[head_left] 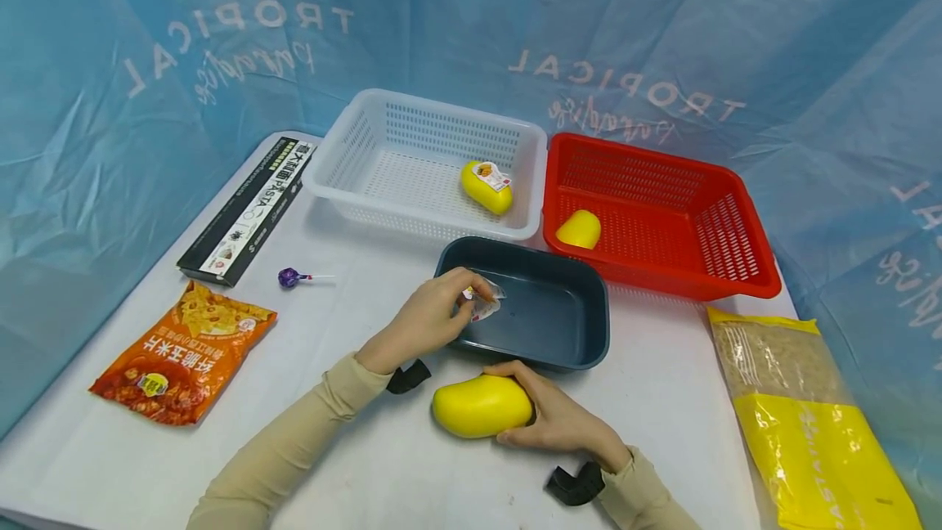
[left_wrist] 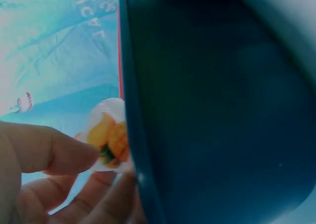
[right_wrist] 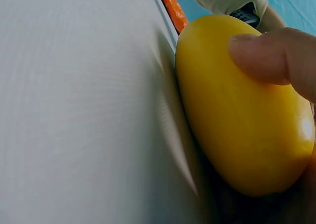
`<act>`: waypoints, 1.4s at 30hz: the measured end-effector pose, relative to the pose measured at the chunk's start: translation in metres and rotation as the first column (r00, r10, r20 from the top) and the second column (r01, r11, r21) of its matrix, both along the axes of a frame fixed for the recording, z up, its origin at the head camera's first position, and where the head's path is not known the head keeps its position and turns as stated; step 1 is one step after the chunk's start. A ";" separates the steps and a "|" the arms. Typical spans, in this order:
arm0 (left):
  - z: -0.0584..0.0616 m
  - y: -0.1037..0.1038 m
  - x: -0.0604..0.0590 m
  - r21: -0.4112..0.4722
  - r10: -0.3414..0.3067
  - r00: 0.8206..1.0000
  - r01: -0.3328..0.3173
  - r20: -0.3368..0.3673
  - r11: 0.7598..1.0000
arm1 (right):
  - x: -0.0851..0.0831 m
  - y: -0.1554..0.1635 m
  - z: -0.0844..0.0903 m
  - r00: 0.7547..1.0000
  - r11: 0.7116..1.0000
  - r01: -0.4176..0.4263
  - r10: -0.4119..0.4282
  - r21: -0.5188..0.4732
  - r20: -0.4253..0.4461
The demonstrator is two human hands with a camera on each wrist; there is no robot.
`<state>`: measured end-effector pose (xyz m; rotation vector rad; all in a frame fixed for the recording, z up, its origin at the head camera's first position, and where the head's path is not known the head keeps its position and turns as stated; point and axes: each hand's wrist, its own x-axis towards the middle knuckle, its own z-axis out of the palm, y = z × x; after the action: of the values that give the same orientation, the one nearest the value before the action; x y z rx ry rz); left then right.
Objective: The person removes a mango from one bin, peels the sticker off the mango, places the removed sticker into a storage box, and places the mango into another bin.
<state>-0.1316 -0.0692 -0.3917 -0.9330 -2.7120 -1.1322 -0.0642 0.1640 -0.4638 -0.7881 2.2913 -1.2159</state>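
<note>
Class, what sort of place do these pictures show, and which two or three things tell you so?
Probably a makeshift staging area rather than a real kitchen or shop. Blue sheeting printed with lettering hangs behind a white table, where a white basket and a red basket are set out.

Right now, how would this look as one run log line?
left hand: holds label by dark tray | right hand: grips yellow mango | white basket: labelled mango | red basket: another mango
</note>
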 end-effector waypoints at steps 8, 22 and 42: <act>-0.006 0.007 -0.001 -0.167 -0.009 0.995 0.026 0.100 0.986 | 0.001 0.000 0.000 1.000 1.000 0.014 -0.014 0.003 0.005; -0.016 0.018 -0.005 -0.362 -0.047 0.999 0.042 -0.004 0.931 | 0.000 0.001 0.001 1.000 1.000 0.019 -0.019 0.007 -0.005; -0.017 0.020 -0.009 -0.358 -0.059 0.993 0.093 0.104 0.929 | 0.000 0.000 0.001 1.000 1.000 0.000 0.000 0.022 0.006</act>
<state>-0.1401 -0.0493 -0.4086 -1.0592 -3.0495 -0.7067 -0.0647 0.1640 -0.4626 -0.7755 2.2960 -1.1899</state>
